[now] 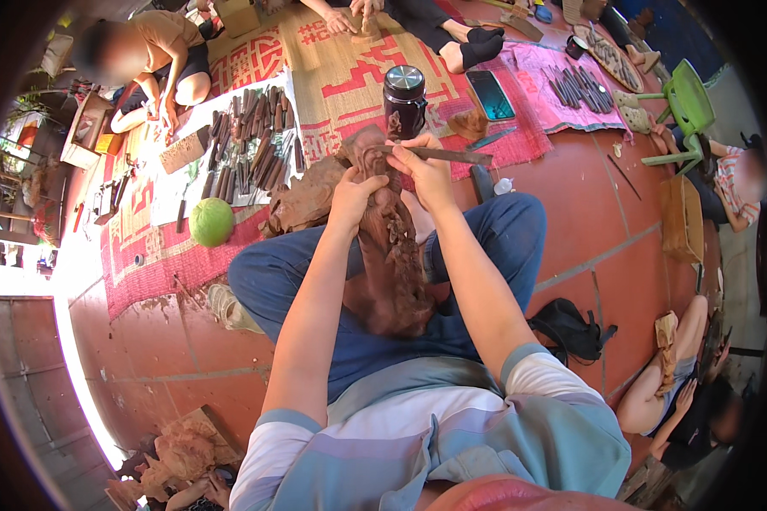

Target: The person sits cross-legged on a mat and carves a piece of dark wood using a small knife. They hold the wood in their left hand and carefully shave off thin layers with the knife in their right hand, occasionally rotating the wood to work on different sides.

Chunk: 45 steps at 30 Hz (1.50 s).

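Note:
A reddish-brown wood carving (382, 234) leans between my bent knees, its wide base in my lap and its worked upper end away from me. My left hand (357, 198) is wrapped round the upper part of the carving, thumb across its front. In my right hand (426, 173) is a slim carving chisel (456, 157), held nearly level. Its dark shaft sticks out to the right, and its other end meets the carving close to my left thumb. The exact tip is too small to make out. Beyond the carving lies a rough wood block (308, 198).
Many carving tools (251, 140) lie on a white sheet at left, near a green round fruit (211, 221). A dark flask (405, 95) and a phone (491, 95) stand ahead. A black bag (568, 328) rests at right. Other people sit around, one by a green chair (690, 98).

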### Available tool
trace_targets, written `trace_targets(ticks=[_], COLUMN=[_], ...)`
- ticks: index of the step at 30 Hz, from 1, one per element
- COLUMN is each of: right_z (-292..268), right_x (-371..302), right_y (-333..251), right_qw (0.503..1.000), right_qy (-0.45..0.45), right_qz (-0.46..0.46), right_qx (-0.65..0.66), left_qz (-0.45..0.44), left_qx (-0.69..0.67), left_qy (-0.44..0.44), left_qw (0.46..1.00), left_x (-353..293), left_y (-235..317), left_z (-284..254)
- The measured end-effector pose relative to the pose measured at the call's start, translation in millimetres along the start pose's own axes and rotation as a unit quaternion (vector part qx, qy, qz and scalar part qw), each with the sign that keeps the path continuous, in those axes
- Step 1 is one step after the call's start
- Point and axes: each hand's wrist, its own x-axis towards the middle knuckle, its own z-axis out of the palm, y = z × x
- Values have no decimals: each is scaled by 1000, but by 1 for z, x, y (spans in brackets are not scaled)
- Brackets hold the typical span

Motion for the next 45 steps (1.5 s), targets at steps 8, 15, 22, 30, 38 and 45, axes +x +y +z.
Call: trace_targets(ticks=[8, 15, 22, 30, 38, 45], right_z=[1, 9, -13, 1, 2, 11], right_x=[-4, -9, -11, 2, 5, 5], right_y=[3, 16, 16, 6, 6, -15], right_qw=[999, 994, 986, 998, 979, 970], right_qy=[27, 18, 128, 40, -4, 6], right_qz=[-9, -102, -37, 43, -68, -55], right_qx=[-40, -32, 104, 2, -195, -236], left_qz=[-5, -23, -10, -15, -16, -17], left_qx=[4, -9, 38, 17, 5, -3], left_qy=[-29, -36, -7, -39, -43, -20], left_qw=[1000, 999, 999, 999, 999, 1000], left_x=[1, -4, 4, 0, 2, 7], left_y=[-2, 8, -6, 0, 0, -8], left_z=[-3, 0, -3, -5, -2, -2])
